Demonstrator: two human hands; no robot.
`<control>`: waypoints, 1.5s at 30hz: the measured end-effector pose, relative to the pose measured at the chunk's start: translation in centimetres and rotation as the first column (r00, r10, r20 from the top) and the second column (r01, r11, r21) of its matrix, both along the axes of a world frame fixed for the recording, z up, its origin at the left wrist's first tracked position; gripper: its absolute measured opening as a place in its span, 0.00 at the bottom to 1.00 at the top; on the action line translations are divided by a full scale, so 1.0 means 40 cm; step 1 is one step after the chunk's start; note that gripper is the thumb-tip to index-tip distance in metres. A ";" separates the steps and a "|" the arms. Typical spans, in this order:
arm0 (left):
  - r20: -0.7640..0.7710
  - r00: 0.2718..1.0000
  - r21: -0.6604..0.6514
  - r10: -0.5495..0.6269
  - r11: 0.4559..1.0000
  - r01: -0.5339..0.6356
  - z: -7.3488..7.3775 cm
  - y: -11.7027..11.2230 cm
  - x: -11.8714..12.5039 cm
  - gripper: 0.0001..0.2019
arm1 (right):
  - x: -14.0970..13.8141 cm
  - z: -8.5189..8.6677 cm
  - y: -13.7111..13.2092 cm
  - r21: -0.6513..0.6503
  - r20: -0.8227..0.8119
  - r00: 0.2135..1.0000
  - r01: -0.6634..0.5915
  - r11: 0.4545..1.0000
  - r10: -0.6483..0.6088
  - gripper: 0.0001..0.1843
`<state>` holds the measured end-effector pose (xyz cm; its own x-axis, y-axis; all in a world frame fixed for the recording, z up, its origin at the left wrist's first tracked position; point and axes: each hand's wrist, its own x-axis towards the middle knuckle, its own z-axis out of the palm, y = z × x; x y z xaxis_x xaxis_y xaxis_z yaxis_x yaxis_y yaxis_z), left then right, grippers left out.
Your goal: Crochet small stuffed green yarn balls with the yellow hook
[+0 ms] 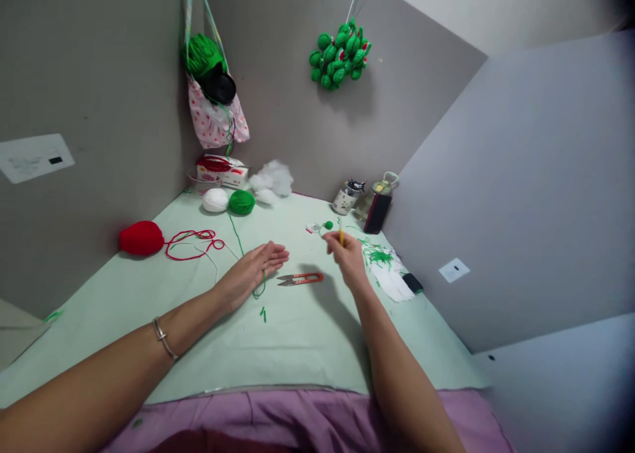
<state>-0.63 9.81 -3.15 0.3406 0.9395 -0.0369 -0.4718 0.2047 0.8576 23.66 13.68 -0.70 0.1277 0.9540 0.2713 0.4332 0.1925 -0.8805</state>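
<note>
My left hand (255, 268) rests on its side over the table, fingers stretched out together. A strand of green yarn (258, 293) hangs down by its fingers and curls on the table. My right hand (348, 254) is raised a little and closed on a thin yellow-handled tool (341, 233), which looks like a crochet hook; its tip is too small to make out. Between the hands lie orange-handled thread snips (300, 279), blades pointing left. Just beyond my right hand sit a small green crocheted ball (328, 225) and a little white-and-red piece (312, 228).
Red yarn (141, 239), white yarn (215, 200), green yarn (242, 202) and white stuffing (272, 178) lie at back left. Green scraps (380, 256), a tin (344, 198) and a dark phone-like object (378, 213) are right. A green crocheted bunch (340, 56) hangs on the wall.
</note>
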 end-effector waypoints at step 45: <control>-0.512 0.718 0.656 0.472 0.754 -0.028 -0.001 0.019 -0.035 0.04 | -0.116 0.006 -0.062 -0.330 -0.381 0.874 -0.433 0.839 0.301 0.12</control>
<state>-2.05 10.57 -3.20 0.1924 0.8862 0.4215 0.2524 -0.4598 0.8514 19.02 11.18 -0.47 -0.2414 0.9618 -0.1293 0.1016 -0.1075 -0.9890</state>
